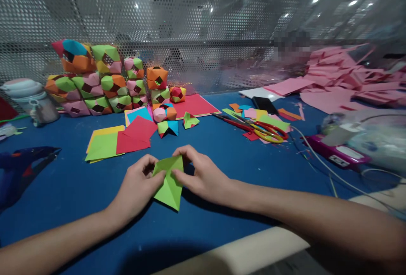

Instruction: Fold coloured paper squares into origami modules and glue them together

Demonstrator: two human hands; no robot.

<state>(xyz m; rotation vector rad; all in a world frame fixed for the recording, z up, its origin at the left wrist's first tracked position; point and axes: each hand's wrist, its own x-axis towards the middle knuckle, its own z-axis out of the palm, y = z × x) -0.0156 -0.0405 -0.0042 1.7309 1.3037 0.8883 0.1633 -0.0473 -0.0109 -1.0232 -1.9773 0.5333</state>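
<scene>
A folded piece of green paper (170,182) lies on the blue table (79,182) just in front of me. My left hand (136,186) pinches its left edge with closed fingers. My right hand (203,175) grips its top right corner, thumb pressed onto the fold. Both hands rest on the table surface around the paper.
Loose green, yellow and red sheets (117,140) lie behind my left hand. Stacked paper cubes (104,80) stand at the back left before a perforated screen. Scissors (260,129) and scraps lie to the right, a pink paper pile (342,76) far right, a glue gun (22,165) at left.
</scene>
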